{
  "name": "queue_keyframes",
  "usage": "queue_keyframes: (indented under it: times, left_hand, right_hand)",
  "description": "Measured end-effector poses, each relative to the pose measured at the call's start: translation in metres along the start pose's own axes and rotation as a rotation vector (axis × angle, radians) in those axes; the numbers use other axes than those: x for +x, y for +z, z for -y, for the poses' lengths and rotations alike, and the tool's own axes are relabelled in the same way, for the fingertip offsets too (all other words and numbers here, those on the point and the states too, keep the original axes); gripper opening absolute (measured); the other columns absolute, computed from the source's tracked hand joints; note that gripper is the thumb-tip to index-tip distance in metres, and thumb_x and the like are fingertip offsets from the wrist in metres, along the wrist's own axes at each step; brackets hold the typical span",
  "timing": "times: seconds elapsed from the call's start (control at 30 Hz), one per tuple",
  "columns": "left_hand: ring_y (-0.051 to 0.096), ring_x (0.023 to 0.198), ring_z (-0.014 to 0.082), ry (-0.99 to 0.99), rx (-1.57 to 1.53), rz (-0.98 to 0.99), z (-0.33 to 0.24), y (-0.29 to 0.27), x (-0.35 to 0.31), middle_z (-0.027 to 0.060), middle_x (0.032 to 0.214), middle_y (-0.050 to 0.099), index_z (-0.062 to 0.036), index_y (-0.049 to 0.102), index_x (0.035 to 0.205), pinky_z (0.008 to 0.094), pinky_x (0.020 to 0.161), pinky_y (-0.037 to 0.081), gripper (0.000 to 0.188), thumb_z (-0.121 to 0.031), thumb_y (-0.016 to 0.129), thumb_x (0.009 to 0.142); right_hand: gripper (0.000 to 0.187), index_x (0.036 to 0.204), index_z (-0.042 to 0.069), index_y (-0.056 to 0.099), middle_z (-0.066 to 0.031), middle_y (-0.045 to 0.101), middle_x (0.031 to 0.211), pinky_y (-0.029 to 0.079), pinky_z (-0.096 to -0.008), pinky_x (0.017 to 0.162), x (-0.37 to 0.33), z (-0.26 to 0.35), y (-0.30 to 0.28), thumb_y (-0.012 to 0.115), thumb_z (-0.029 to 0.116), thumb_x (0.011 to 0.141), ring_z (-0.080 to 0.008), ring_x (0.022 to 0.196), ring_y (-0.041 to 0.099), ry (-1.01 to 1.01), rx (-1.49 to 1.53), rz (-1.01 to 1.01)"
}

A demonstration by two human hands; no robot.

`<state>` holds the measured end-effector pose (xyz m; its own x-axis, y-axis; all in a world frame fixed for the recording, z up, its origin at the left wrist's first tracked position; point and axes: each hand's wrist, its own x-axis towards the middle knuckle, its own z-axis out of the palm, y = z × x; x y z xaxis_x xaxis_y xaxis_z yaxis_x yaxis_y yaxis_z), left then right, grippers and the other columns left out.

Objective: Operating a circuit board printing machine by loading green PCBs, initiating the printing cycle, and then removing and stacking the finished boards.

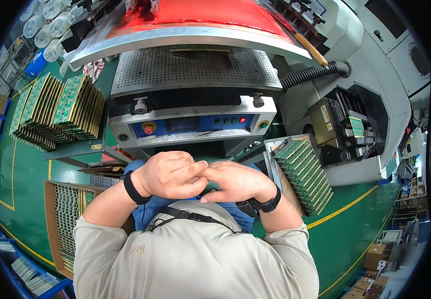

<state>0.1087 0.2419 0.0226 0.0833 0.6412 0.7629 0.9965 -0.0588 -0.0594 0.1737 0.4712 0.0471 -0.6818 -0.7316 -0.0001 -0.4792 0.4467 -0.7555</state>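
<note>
At far left, green circuit boards (78, 102) stood in rows on a bench (83, 146), with an open carton (51, 224) nearer the person. The left hand (173, 175) had its fingers curled and met the right; whether its grip pinched anything could not be told. Just beyond both hands sat a machine (195, 110) with a perforated plate. The right hand (235, 182) bent inward, its fingertips hidden, its grip unreadable. At right, more boards (303, 174) leaned in a tray (269, 154).
</note>
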Motion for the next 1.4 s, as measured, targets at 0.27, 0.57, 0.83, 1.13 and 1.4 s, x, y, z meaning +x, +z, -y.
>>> queue_keyframes:
  times: [0.27, 0.57, 0.83, 1.13, 1.4]
  left_hand:
    - [0.071, 0.074, 0.0239, 0.023, -0.005, -0.032, 0.0006, 0.0001, -0.0018, 0.0159, 0.107, 0.072, -0.0091, 0.062, 0.092, 0.0354, 0.072, 0.064, 0.024, -0.013, 0.084, 0.081]
    - [0.071, 0.073, 0.0235, 0.03, 0.006, -0.043, 0.0013, 0.0011, -0.0017, 0.0175, 0.107, 0.072, -0.0082, 0.063, 0.091, 0.0357, 0.073, 0.064, 0.022, -0.011, 0.083, 0.081]
    - [0.07, 0.072, 0.0225, 0.047, 0.038, -0.048, 0.0013, 0.0022, 0.0003, 0.0179, 0.108, 0.071, -0.0079, 0.063, 0.085, 0.0354, 0.074, 0.064, 0.018, -0.009, 0.081, 0.081]
    - [0.069, 0.071, 0.0216, 0.08, 0.087, -0.026, 0.002, 0.0001, -0.0016, 0.0186, 0.11, 0.071, -0.0076, 0.063, 0.086, 0.0349, 0.074, 0.064, 0.018, -0.013, 0.08, 0.086]
    - [0.07, 0.072, 0.0218, 0.077, 0.078, -0.036, 0.0025, 0.0016, -0.0032, 0.019, 0.11, 0.071, -0.0068, 0.061, 0.09, 0.0354, 0.075, 0.064, 0.019, -0.013, 0.079, 0.087]
  right_hand:
    - [0.047, 0.12, 0.005, 0.062, -0.0162, 0.071, 0.107, 0.053, -0.0488, 0.09, -0.0021, -0.0017, 0.0006, 0.082, 0.034, 0.088, -0.0419, 0.107, 0.067, -0.035, 0.075, 0.008]
    - [0.045, 0.115, 0.004, 0.061, -0.0156, 0.07, 0.106, 0.052, -0.0485, 0.089, 0.0, -0.0016, -0.0028, 0.082, 0.033, 0.088, -0.042, 0.104, 0.066, -0.021, 0.089, 0.057]
    - [0.045, 0.115, 0.004, 0.06, -0.0162, 0.07, 0.107, 0.052, -0.0483, 0.089, 0.001, -0.0022, -0.0037, 0.082, 0.033, 0.088, -0.0425, 0.105, 0.066, -0.006, 0.093, 0.062]
    - [0.049, 0.116, 0.003, 0.058, -0.0174, 0.069, 0.107, 0.052, -0.049, 0.089, 0.0018, -0.0026, -0.0019, 0.083, 0.034, 0.088, -0.0439, 0.106, 0.066, -0.017, 0.12, 0.067]
    - [0.057, 0.124, 0.001, 0.058, -0.0196, 0.07, 0.109, 0.054, -0.0485, 0.087, 0.0017, -0.005, -0.0009, 0.084, 0.035, 0.087, -0.0441, 0.104, 0.067, -0.01, 0.108, 0.093]
